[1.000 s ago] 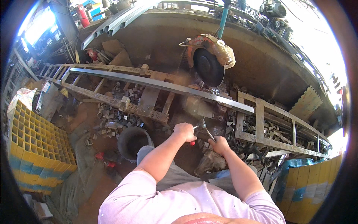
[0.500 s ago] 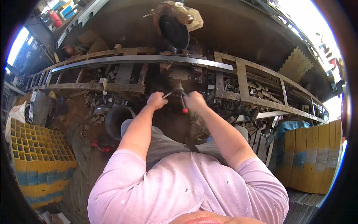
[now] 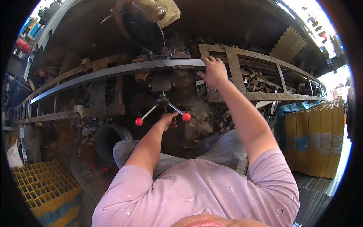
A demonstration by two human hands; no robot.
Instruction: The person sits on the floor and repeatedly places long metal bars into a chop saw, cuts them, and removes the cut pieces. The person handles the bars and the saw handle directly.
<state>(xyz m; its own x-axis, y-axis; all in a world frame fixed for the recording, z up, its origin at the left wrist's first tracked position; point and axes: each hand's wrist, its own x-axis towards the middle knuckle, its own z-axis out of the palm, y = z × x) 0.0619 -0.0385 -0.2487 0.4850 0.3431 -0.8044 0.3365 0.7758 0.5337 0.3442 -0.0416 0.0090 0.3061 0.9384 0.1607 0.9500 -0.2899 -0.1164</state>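
Observation:
My right hand [image 3: 215, 72] is at the right end of a long silvery metal bar [image 3: 98, 73], fingers over its far side and thumb on the near side. A thin diagonal line crosses the bar left of that hand. My left hand [image 3: 168, 120] sits just below the hub of a clamp handle [image 3: 162, 100], between two spokes tipped with red balls. Its index finger is stretched toward the right spoke; the other fingers are partly hidden. Behind the bar, the dark round disc of a cutting saw [image 3: 143, 32] stands raised above it.
Rusty frames [image 3: 264, 96] run along both sides, with metal offcuts [image 3: 261, 81] inside. Yellow tube stacks stand at the lower left [image 3: 45, 185] and right [image 3: 314, 140]. A round dark pipe or bucket [image 3: 109, 138] lies by my left knee.
My right hand has left the clamp handle and reached up to the bar's right end. The handle has turned, and my left hand has shifted below its hub. The view has swung.

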